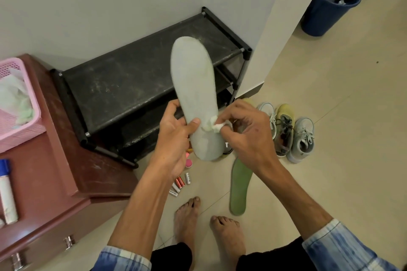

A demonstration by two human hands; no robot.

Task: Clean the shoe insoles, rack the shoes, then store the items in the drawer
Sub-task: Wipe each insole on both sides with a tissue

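My left hand (174,136) grips a pale grey-green insole (193,86) near its heel end, thumb across its face, and holds it upright in front of the black shoe rack (123,86). My right hand (244,130) pinches a small white wad of tissue (214,126) against the insole's right edge. A second, green insole (240,185) lies flat on the floor tiles below my right hand. Several shoes (286,132) stand on the floor to the right, grey, yellow-green and pale blue.
A reddish-brown drawer cabinet (72,171) stands at the left, bearing a pink basket (19,103) and a spray can (6,193). Several batteries (180,182) and a pink cap (189,163) lie on the floor near my bare feet (207,226). A blue bin (328,6) stands far right.
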